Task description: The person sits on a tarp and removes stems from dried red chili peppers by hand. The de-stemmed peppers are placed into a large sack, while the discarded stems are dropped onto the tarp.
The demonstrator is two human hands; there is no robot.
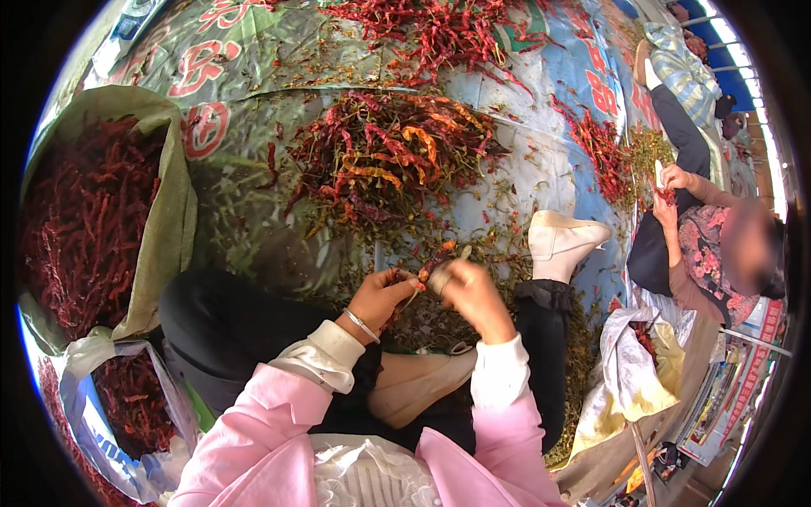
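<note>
My left hand (381, 298), with a silver bangle at the wrist, pinches a dried red chili pepper (419, 279) by its stem end. Close on its right, my right hand (474, 293) is blurred by motion, its fingers curled. A small pale piece (466, 252) shows at those fingers; I cannot tell what it is or whether the hand grips it. Just beyond both hands lies a heap of dried chilies (386, 158), red and orange with stems among them. Stem scraps (500, 256) litter the ground sheet around and under my hands.
A large sack of dark red chilies (174, 209) stands on my left, with a smaller plastic bag (130, 469) of chilies below it. More chilies (443, 32) lie at the far side of the printed sheet (247, 127). To the right, another person (703, 253) sits handling chilies near a white-yellow sack (624, 374).
</note>
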